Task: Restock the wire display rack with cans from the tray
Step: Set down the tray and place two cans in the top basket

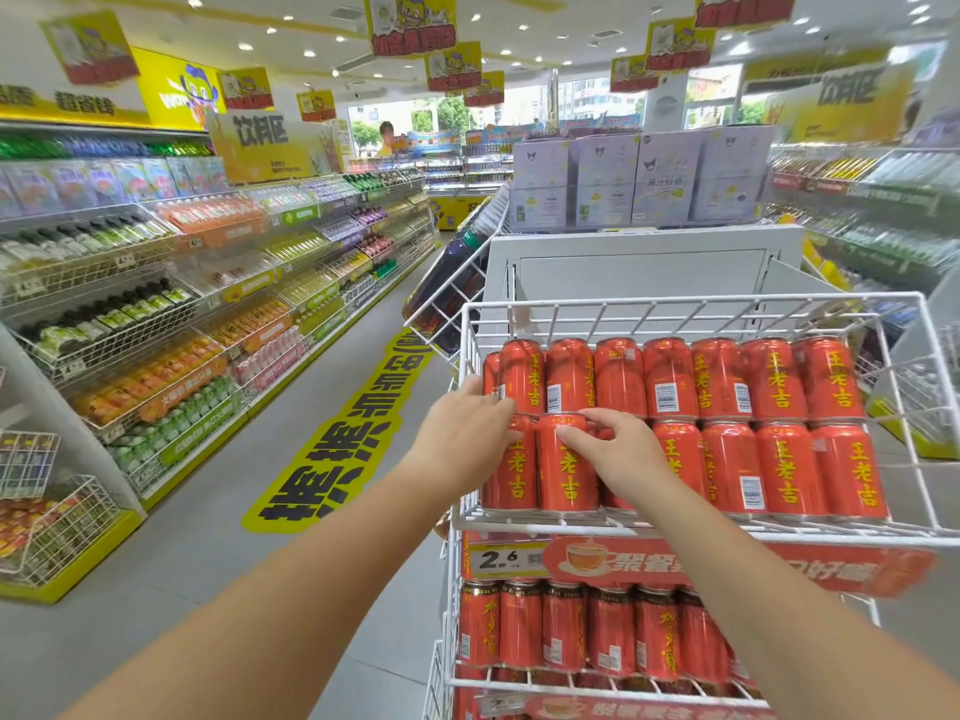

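Note:
A white wire display rack (691,306) stands in front of me, its top basket filled with two rows of red cans with yellow characters. My left hand (462,439) rests on the leftmost front can (511,478) at the basket's left edge. My right hand (618,454) has its fingers curled over the rim of the second front can (566,472) and covers the can beside it. Whether either hand truly grips a can is unclear. No tray is in view.
A lower rack shelf (597,683) holds darker red cans under a red price strip (675,563). Long shelves of drinks (171,314) line the left of the aisle. A yellow floor sticker (337,439) lies on the grey floor. Boxes (639,179) are stacked behind the rack.

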A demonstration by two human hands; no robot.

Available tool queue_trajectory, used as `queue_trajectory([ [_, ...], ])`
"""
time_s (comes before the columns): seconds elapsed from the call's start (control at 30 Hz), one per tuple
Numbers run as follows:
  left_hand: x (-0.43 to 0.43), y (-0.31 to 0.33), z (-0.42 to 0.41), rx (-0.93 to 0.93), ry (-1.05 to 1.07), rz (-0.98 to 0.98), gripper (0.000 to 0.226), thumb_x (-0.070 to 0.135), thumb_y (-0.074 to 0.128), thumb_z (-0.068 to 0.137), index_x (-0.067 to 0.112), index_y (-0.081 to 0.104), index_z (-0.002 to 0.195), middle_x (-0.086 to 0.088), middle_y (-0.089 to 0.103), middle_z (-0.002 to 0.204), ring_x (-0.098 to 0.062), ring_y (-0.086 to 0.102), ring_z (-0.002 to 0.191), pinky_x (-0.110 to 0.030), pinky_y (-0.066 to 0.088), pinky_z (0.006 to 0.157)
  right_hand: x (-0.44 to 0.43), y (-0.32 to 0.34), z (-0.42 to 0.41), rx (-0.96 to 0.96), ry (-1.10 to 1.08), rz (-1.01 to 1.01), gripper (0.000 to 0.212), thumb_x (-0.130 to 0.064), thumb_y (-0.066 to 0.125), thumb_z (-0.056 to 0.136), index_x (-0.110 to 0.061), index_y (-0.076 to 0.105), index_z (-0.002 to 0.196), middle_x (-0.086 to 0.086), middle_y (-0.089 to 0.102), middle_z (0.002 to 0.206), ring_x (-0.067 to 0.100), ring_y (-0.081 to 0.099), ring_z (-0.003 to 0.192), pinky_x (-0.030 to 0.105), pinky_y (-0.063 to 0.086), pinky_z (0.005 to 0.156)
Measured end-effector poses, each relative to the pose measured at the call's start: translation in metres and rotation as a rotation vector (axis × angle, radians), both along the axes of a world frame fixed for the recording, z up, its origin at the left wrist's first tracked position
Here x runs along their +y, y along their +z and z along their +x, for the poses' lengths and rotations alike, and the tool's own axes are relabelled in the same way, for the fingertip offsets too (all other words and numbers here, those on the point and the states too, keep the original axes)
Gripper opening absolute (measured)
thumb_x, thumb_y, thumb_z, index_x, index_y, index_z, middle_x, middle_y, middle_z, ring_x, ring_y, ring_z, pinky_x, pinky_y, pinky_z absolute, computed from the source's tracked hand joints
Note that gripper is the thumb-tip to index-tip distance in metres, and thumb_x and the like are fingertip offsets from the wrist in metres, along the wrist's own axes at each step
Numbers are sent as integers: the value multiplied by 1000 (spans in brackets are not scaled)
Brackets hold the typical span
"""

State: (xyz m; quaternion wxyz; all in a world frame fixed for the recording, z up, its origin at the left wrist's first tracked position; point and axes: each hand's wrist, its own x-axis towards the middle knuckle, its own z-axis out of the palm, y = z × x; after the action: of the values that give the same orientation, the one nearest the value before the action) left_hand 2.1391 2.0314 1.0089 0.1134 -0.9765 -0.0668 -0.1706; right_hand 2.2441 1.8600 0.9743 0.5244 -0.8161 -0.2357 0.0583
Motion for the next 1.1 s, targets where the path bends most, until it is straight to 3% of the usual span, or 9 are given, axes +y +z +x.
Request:
queue_trajectory([
  [0.07, 7, 0, -2, 19, -4, 111, 35, 50, 43, 102, 19, 60, 106, 1, 71, 103, -25, 49, 111, -37, 34, 86, 2, 1, -1, 3, 0, -18, 61, -48, 72, 84, -19, 59, 136, 0, 57, 133, 18, 52, 122, 32, 42, 98],
  [0.17, 18, -5, -6, 22, -8, 39, 31, 49, 37, 104, 22, 54, 105, 8, 67, 109, -22, 41, 113, -39, 21, 88, 7, -1, -5, -16, 3, -31, 63, -50, 70, 86, -19, 56, 139, 2, 55, 138, 20, 52, 123, 32, 43, 97],
  [0.27, 21, -11, -11, -1, -50, 108, 27, 45, 36, 105, 22, 51, 105, 11, 63, 111, -21, 42, 111, -41, 21, 91, 13, -1, -13, -55, -19, -52, 62, -49, 68, 88, -17, 55, 140, 4, 56, 135, 20, 53, 121, 31, 42, 96],
  [0.33, 22, -12, -14, -10, -49, 161, 29, 43, 37, 105, 21, 52, 116, 7, 60, 125, -24, 43, 118, -44, 22, 94, 15, -2, -15, -56, -31, -69, 63, -50, 67, 88, -17, 54, 140, 5, 56, 134, 21, 54, 121, 33, 43, 98],
  [0.43, 23, -11, -15, 28, 20, 199, 39, 44, 34, 106, 24, 44, 138, -7, 36, 156, -31, 31, 137, -51, 16, 102, 17, -2, -16, -55, -41, -89, 64, -52, 66, 88, -17, 54, 141, 5, 56, 135, 23, 54, 123, 37, 44, 101],
  [0.6, 24, -14, -30, 78, 74, 152, 58, 53, 29, 104, 28, 23, 156, -8, 15, 167, -33, 20, 146, -54, 21, 110, 11, -3, -21, -123, -18, -211, 66, -54, 58, 92, -18, 46, 146, 3, 50, 143, 23, 50, 129, 42, 45, 105],
  [0.7, 23, -20, -45, 81, 59, 96, 63, 56, 26, 103, 28, 17, 158, -6, 4, 169, -32, 10, 153, -55, 22, 115, -7, 0, -28, -326, 3, -409, 72, -60, 53, 90, -21, 39, 149, 1, 44, 148, 22, 41, 136, 43, 40, 110],
  [0.87, 22, -41, -74, 42, 40, 16, 75, 62, 12, 95, 25, 19, 160, -11, 12, 168, -35, 14, 154, -59, 26, 115, -29, -5, -53, -658, 26, -678, 84, -69, 36, 87, -24, 23, 156, 4, 22, 164, 23, 15, 151, 43, 16, 123],
  [1.1, 21, -79, -113, 14, 12, -71, 78, 63, 25, 95, 16, 30, 157, -15, 28, 163, -40, 26, 149, -61, 31, 111, -43, -35, -121, -703, 24, -818, 86, -70, 24, 87, -24, 16, 158, 6, 8, 167, 27, 2, 154, 47, 5, 123],
])
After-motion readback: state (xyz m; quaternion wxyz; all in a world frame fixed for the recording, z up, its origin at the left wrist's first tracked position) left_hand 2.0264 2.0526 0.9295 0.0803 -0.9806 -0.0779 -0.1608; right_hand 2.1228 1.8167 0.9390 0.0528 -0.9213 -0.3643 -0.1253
